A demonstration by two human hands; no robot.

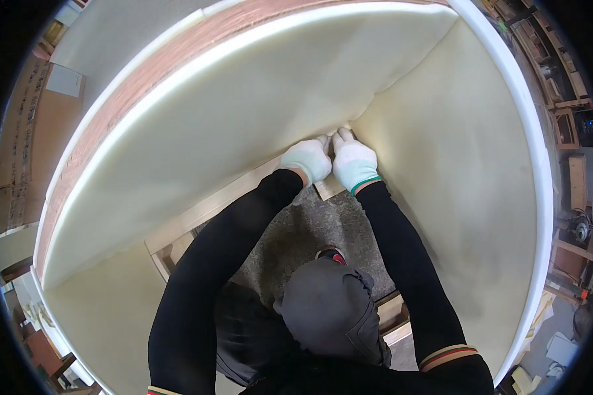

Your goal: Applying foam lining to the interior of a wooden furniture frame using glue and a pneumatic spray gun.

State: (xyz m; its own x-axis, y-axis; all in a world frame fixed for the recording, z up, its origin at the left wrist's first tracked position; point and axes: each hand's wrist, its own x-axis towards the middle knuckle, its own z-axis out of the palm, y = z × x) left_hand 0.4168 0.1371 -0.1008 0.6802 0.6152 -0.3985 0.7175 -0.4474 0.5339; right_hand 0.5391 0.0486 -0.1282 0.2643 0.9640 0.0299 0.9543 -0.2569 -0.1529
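Note:
Both my hands wear pale gloves and meet low in the inner corner of a large curved frame lined with cream foam sheet (244,99). My left hand (308,158) is closed, its fingertips at the lower edge of the far foam wall. Right beside it, my right hand (354,158) is closed too, fingers pressed together at the corner where the far wall meets the right foam panel (461,151). Both seem to pinch the foam's bottom edge, though the fingertips partly cover it. A wooden rail (217,203) runs along that edge, and a short wood piece (328,187) lies beneath my hands.
The frame's white foam rim (540,197) curves around me, with a reddish board layer (122,108) along the far left. Concrete floor (296,230) shows between my legs and the corner. Cardboard (49,138) stands outside at left; shelves with wooden parts (566,72) stand at right.

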